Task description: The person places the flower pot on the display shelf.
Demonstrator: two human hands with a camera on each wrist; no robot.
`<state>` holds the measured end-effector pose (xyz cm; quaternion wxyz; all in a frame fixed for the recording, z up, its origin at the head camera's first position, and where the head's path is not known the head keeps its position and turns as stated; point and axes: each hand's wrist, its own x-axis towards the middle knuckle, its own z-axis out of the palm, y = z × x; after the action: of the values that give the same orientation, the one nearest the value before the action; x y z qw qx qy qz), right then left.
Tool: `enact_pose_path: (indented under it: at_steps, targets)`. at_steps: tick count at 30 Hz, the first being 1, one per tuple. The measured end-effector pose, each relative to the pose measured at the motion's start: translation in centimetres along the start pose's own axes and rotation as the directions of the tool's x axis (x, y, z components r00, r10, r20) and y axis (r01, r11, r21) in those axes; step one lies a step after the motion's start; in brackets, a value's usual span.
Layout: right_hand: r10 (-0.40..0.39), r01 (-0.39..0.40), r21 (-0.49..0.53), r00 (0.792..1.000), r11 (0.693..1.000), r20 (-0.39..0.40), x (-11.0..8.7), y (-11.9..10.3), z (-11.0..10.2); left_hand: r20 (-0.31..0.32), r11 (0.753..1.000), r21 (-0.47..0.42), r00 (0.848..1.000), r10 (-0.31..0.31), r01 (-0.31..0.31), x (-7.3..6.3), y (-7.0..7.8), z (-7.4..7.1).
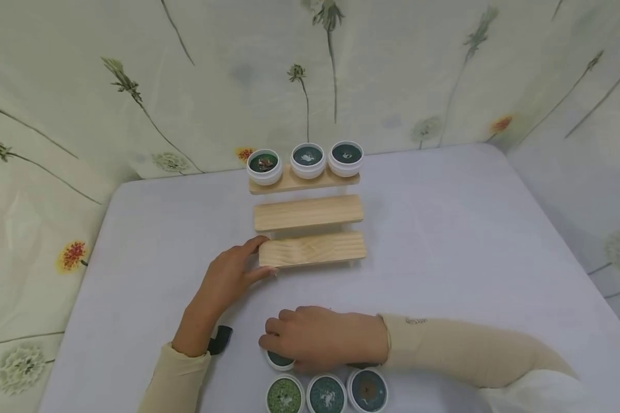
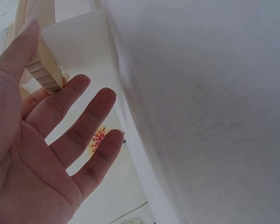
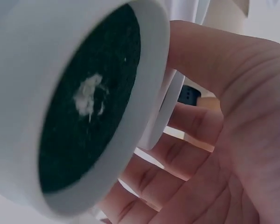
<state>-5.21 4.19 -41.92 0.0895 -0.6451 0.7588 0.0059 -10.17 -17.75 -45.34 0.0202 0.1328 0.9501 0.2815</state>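
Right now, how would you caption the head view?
Left hand grips nearest wooden shelf; right hand over white cups.

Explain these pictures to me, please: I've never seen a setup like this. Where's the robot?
There is no robot here: a person is working with bare hands. The widest picture comes from a camera worn on the head, looking forward and down. The other two come from cameras worn on the wrists, one for each hand.

On the white table stand three wooden boards, one behind another. Three white cups with dark green tops sit on the farthest. More cups are grouped at the near side.

The left hand pinches the end of the nearest board between thumb and finger. The right hand is over the near group; whether it grips a cup is hard to tell.
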Motion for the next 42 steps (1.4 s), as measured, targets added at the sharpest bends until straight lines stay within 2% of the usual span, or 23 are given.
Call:
enact_pose_path:
  at_steps: [7,12,17,20,23,26,28,33,35,38,42]
  targets:
    - [0.064,-0.064,0.036,0.998,0.997,0.01,-0.3,0.8,-0.9,-0.018,1.0,0.007,0.999,0.031,-0.031,-0.1,0.0,-0.1]
    - [0.14,-0.138,0.123,0.99,0.983,-0.006,-1.1,1.8,-2.2,-0.017,0.999,0.011,0.999,0.035,-0.035,-0.2,0.0,-0.1]
    - [0.242,-0.215,0.258,0.967,0.942,-0.08,-2.8,3.8,-4.0,-0.011,1.0,0.008,1.0,0.029,-0.029,0.0,0.1,-0.2]
    - [0.306,-0.254,0.297,0.941,0.92,-0.142,-4.0,5.4,-5.2,-0.002,1.0,0.003,1.0,0.022,-0.022,0.1,0.2,-0.1]
    - [0.384,-0.314,0.31,0.902,0.898,-0.199,-5.0,6.9,-6.3,0.007,1.0,0.006,1.0,0.012,-0.012,0.1,0.2,-0.1]
    - [0.475,-0.389,0.332,0.848,0.859,-0.236,-6.1,8.4,-7.2,0.009,1.0,0.008,1.0,0.002,-0.002,0.0,0.3,-0.1]
    - [0.538,-0.436,0.364,0.806,0.823,-0.248,-6.6,9.4,-7.5,0.008,1.0,0.01,1.0,0.001,-0.001,0.0,0.3,-0.1]
    - [0.691,-0.555,0.456,0.69,0.696,-0.215,-7.6,11.2,-7.2,0.009,1.0,0.008,1.0,-0.008,0.008,0.0,0.2,-0.1]
    - [0.732,-0.582,0.487,0.651,0.652,-0.201,-7.9,11.6,-6.8,0.013,1.0,0.01,1.0,-0.015,0.015,0.0,0.3,-0.1]
    - [0.773,-0.606,0.517,0.603,0.604,-0.196,-8.3,11.9,-6.2,0.024,1.0,0.015,1.0,-0.019,0.019,0.0,0.3,-0.2]
    - [0.804,-0.613,0.543,0.548,0.574,-0.231,-8.6,12.3,-5.5,0.032,0.999,0.023,0.999,-0.03,0.03,0.0,0.4,-0.3]
